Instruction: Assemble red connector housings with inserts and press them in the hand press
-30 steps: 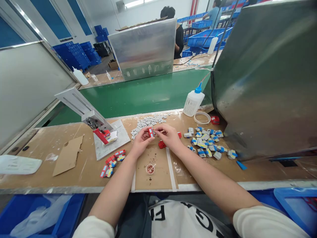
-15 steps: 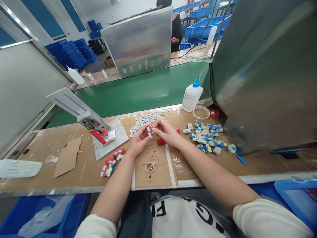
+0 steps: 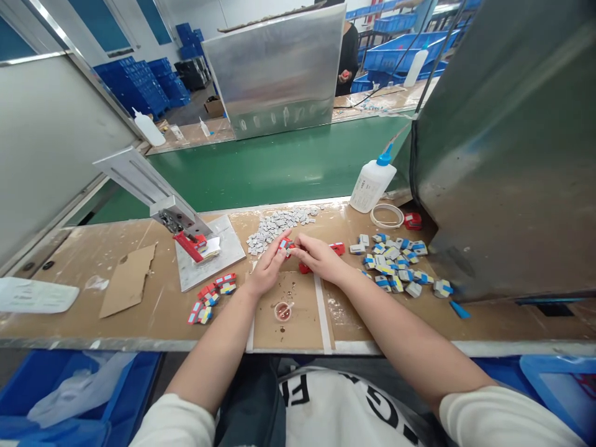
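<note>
Red piece (image 3: 285, 244), half-hidden, held by left hand (image 3: 266, 270) and right hand (image 3: 321, 257) between grey chips (image 3: 272, 228) and cup (image 3: 282, 320)

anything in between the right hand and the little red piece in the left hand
Nothing visible: the right hand has its fingertips at the red piece, held in the left hand. The small cup sits nearer the person, out of the way.

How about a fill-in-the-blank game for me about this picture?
The small piece between the left hand and the right hand is mostly ____.
The white bottle by the white ring has a ____ cap.
The little cup sits between two ____ strips.
In the picture, the loose cardboard lies to the ____ of the grey slab.

Missing words: red; blue; white; left.
</note>
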A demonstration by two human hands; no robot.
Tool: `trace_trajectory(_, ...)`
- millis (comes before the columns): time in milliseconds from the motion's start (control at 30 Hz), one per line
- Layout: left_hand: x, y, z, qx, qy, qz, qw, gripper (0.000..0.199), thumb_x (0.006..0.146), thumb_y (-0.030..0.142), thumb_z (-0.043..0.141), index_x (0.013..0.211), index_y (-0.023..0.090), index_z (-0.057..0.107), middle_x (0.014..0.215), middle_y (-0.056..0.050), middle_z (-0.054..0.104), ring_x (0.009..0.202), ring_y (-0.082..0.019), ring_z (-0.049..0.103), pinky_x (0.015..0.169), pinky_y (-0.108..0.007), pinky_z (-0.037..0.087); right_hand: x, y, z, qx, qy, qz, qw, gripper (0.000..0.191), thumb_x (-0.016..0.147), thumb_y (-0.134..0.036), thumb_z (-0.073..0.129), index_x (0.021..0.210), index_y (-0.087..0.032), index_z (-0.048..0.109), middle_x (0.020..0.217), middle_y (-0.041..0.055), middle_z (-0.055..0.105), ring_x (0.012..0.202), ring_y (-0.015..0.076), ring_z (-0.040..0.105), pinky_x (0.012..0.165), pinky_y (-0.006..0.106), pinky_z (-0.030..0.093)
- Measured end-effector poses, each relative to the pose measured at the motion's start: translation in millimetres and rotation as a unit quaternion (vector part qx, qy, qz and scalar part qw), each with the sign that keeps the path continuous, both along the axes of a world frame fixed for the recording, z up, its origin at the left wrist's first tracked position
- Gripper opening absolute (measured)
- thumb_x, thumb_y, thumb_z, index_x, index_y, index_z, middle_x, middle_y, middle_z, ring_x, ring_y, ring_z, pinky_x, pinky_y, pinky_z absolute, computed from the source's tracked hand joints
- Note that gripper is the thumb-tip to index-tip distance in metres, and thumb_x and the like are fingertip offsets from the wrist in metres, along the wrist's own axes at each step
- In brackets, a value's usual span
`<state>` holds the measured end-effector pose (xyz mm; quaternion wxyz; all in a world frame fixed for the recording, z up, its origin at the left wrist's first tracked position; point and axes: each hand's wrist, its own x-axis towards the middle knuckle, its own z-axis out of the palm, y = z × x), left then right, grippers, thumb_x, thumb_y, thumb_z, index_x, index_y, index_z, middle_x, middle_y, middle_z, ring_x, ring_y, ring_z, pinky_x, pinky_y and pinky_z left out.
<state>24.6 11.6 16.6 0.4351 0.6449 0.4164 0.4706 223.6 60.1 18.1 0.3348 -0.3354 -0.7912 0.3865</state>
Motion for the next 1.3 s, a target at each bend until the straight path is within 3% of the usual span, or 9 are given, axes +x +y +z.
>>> trace_trajectory(300,3.6,-6.1,4.4,0.037,0.065,0.019,0.997,0.054,0.110,0.049,0.046,0.156,0.021,0.055,0.148,-0.013,0.064,0.139,-0.029,0.057,0.126,-0.043,0.038,-1.8,-5.9,2.4,0.040,-0.086,-0.026,0.995,0.035,0.110,-0.054,0.045,0.089,-0.026,0.044,0.077,0.0005,0.059,0.069,0.0205,0.054,0.065,0.029,0.033)
trace_trajectory(567,8.8,-3.5,6.7,-0.021,-0.011,0.014,1.000,0.054,0.106,0.043,0.050,0.155,0.020,0.055,0.145,-0.011,0.065,0.135,-0.030,0.059,0.123,-0.042,0.040,-0.1,-3.7,4.1,0.064,-0.066,-0.038,0.995,0.036,0.112,-0.053,0.040,0.090,-0.026,0.049,0.077,0.0008,0.062,0.070,0.0207,0.057,0.066,0.031,0.036)
trace_trajectory(833,-1.1,-1.8,2.3,0.102,0.085,0.036,0.990,0.051,0.110,0.037,0.044,0.159,0.022,0.046,0.158,-0.013,0.051,0.149,-0.029,0.047,0.130,-0.044,0.033,-6.2,-14.8,6.3,0.177,-0.088,-0.006,0.980,0.035,0.115,-0.045,0.031,0.097,-0.024,0.052,0.094,0.0083,0.066,0.083,0.0226,0.060,0.071,0.033,0.039)
trace_trajectory(1000,-6.7,-2.2,3.2,0.130,0.130,0.011,0.983,0.049,0.110,0.038,0.045,0.156,0.021,0.045,0.146,-0.015,0.055,0.136,-0.030,0.054,0.123,-0.045,0.040,-10.4,-19.5,3.1,0.153,-0.072,-0.002,0.986,0.034,0.115,-0.044,0.030,0.093,-0.025,0.049,0.089,0.0058,0.064,0.077,0.0209,0.058,0.071,0.033,0.040)
trace_trajectory(1300,-2.5,-2.5,0.7,0.138,0.160,0.038,0.977,0.039,0.108,0.037,0.045,0.143,0.019,0.045,0.129,-0.013,0.057,0.118,-0.027,0.058,0.108,-0.039,0.047,-14.4,-21.6,1.1,0.103,-0.066,-0.023,0.992,0.034,0.114,-0.043,0.036,0.086,-0.024,0.045,0.081,0.0026,0.059,0.070,0.0182,0.052,0.066,0.031,0.035)
